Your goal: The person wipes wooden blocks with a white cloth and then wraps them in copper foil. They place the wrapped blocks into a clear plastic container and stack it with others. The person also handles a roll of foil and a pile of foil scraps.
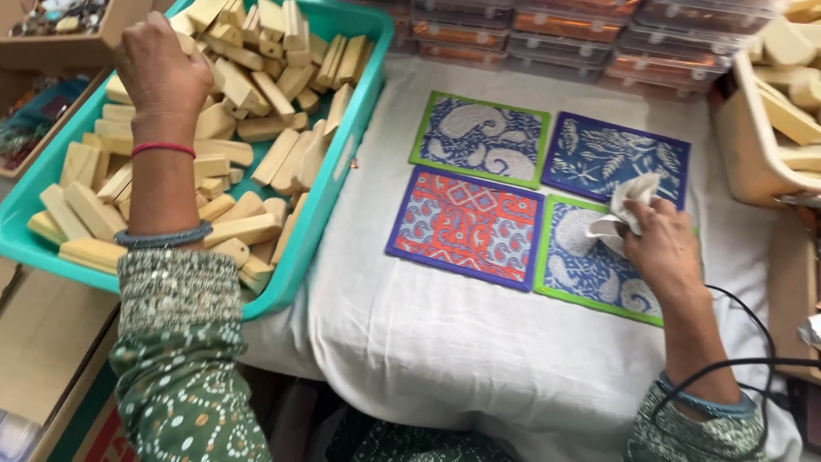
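White cloth-covered worktable (445,342), seen from the head camera, spread with four painted rectangular tiles in a two-by-two block. Right hand (658,244) clenched around a crumpled white rag (629,205), pressed onto the green-edged blue-and-white tile (590,265) at lower right of the block. Beside it, a purple-edged red-and-blue patterned tile (466,224). Left hand (162,68) reaching into the teal plastic tray (329,184) at table's left, heaped with pale wooden blocks (256,94); fingers hidden, grip impossible to tell. Stacked clear plastic boxes (556,30) behind.
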